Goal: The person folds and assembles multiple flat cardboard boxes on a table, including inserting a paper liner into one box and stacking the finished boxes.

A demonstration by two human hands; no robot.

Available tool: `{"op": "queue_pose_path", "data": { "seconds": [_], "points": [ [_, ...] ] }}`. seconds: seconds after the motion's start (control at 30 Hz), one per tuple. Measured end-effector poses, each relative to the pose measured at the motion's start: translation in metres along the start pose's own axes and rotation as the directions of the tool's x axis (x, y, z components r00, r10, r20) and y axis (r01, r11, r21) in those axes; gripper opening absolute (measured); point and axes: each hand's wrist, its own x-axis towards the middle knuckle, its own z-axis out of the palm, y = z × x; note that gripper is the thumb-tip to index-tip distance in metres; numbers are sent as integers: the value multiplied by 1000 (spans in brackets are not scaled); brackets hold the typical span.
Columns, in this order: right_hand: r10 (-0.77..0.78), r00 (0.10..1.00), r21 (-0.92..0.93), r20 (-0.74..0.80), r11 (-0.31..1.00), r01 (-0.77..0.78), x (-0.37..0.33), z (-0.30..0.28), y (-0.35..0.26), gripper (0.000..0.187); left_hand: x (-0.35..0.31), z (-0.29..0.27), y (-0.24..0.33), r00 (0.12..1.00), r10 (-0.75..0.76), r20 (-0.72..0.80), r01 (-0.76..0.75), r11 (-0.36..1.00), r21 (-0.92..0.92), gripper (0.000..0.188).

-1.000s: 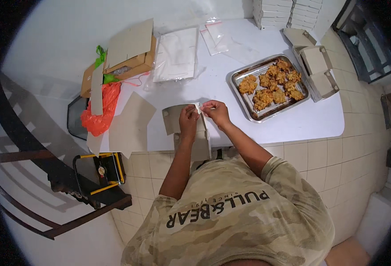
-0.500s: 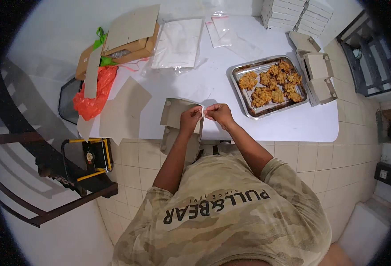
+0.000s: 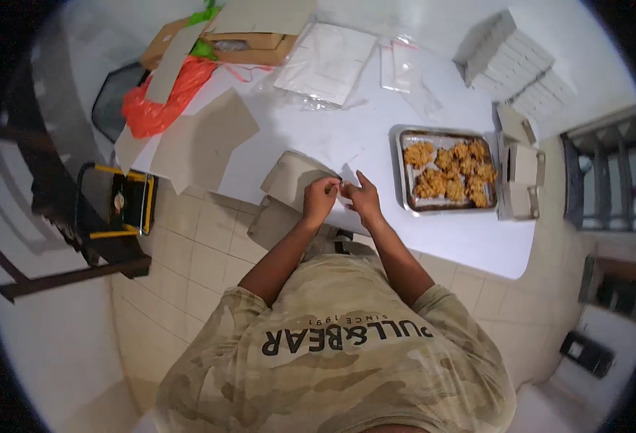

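A grey-brown cardboard box (image 3: 294, 178), partly folded with its lid part hanging down towards me, lies at the table's near edge. My left hand (image 3: 320, 200) is closed, its thumb and fingertips pinching the box's right corner. Right beside it, my right hand (image 3: 363, 199) has its thumb against the same corner, with the index finger raised and the other fingers curled. A small pale tab shows between the two hands; its exact shape is hidden by my fingertips.
A metal tray (image 3: 409, 204) of fried fritters (image 3: 448, 169) stands right on the white table (image 3: 318, 133). Beyond it are open small boxes (image 3: 521, 164) and stacked boxes (image 3: 509, 61). Leftward lie flat card sheets (image 3: 206, 141), a red plastic bag (image 3: 168, 101) and clear plastic packs (image 3: 327, 63).
My view has turned, so the table appears tilted. The hands stay at the box's corner; the right index finger has lifted away from the pinch.
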Motion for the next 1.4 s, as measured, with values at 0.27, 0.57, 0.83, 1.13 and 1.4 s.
{"op": "queue_pose_path", "data": {
  "seconds": [0.27, 0.57, 0.83, 1.13, 1.4],
  "points": [
    [57, 994, 50, 92, 997, -62, 6, -3, -3, 64, 0, -2, 9, 997, -54, 50, 47, 990, 130, 26],
    [-324, 937, -472, 132, 810, 347, 5, 12, -27, 52, 4, 2, -7, 998, -56, -24, 61, 964, 260, 17],
    [-273, 962, -152, 28, 950, 274, 12, -7, -20, 38, 28, -26, 7, 993, 13, -113, 16, 967, 254, 18],
    [-585, 807, -750, -82, 569, 336, 107, -19, -1, 55, 63, -79, 6, 980, 69, -186, 19, 901, 433, 9],
    [-344, 914, -894, -216, 446, -44, 125, 14, -33, 44, 91, -101, 6, 950, 71, -304, -38, 993, 114, 16]
  ]
}}
